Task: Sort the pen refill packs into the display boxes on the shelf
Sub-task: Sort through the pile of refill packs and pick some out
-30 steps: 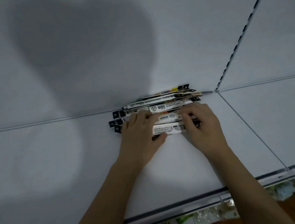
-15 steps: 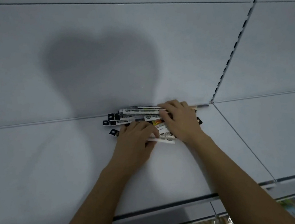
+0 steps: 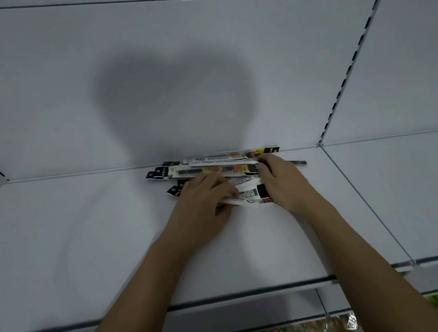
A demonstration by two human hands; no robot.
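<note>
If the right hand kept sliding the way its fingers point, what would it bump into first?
The right hand points toward the back of the shelf, fingers already on the pile of refill packs. It would push those first; right behind them stands the white back panel. Depth is hard to judge.

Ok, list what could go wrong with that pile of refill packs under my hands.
1. The refill packs lie fanned and overlapping, so gathering them may let the nearest ones slide out toward the shelf edge.
2. A loose dark refill pokes out beyond the right hand and could be left behind.
3. The left hand covers some labels, so mis-sorting seems possible.
</note>
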